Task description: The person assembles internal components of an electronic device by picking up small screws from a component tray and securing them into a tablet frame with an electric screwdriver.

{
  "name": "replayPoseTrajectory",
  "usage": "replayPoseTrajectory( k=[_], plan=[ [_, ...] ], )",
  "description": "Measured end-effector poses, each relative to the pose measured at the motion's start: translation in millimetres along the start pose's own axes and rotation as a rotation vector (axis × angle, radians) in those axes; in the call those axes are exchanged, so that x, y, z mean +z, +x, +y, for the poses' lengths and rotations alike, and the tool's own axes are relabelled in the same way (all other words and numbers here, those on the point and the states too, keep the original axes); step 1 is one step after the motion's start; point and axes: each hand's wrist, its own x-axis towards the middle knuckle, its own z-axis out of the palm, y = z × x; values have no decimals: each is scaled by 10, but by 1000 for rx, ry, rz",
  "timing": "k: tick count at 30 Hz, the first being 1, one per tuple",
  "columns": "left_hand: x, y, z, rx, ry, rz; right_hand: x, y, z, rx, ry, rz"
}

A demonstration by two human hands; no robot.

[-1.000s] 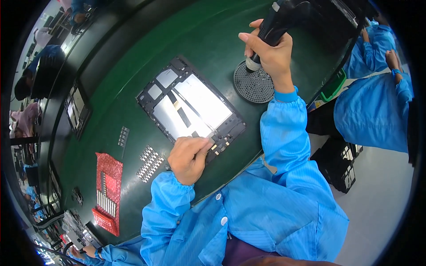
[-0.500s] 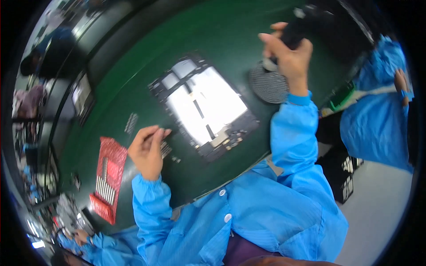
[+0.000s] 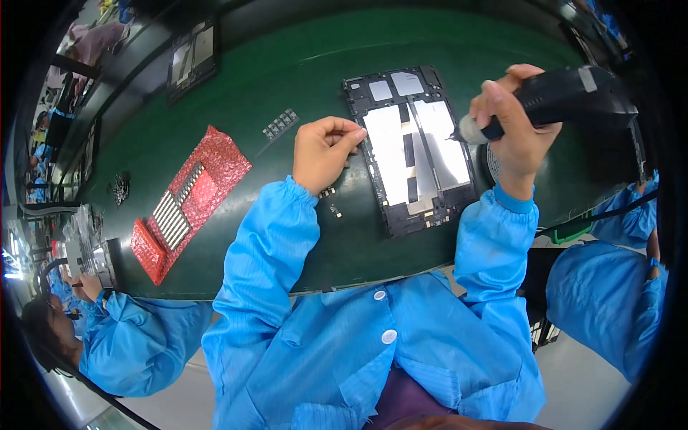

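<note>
An opened tablet [image 3: 462, 204] lies on the green table, its black frame around silver battery panels. My right hand [image 3: 517, 132] grips a black electric screwdriver [image 3: 573, 99], with its thin tip over the tablet's right side; whether the tip touches cannot be told. My left hand [image 3: 322, 152] is pinched closed at the tablet's left edge, and anything between its fingertips is too small to make out. A few small parts [image 3: 334, 209] lie by my left wrist. Partly hidden behind my right hand and the tablet is a round grey dish [image 3: 492, 163].
A red bubble-wrap bag [image 3: 231, 156] with silver strips on it lies left, near a strip of small parts [image 3: 281, 123]. Small black pieces [image 3: 120, 188] sit farther left. Another tablet [image 3: 192, 61] is at the back left. Blue-sleeved co-workers sit left [image 3: 154, 347] and right [image 3: 598, 301].
The screwdriver in my right hand has gone from the round dish to over the tablet. My left hand has come to the tablet's left edge. The whole view has turned.
</note>
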Motion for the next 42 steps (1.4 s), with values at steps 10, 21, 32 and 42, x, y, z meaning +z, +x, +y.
replayPoseTrajectory(
  k=[10, 21, 32, 42],
  plan=[
    [19, 131, -67, 61, 23, 27, 677, 75, 205, 75, 48, -158],
    [-174, 258, 1, -111, -89, -216, 939, 62, 435, 192, 36, -224],
    [-128, 232, -36, -11, -15, -184, 896, 68, 459, 132, 71, -284],
    [-153, 342, 30, -143, -14, -208, 924, 5, 619, 138, -53, -238]
  ],
)
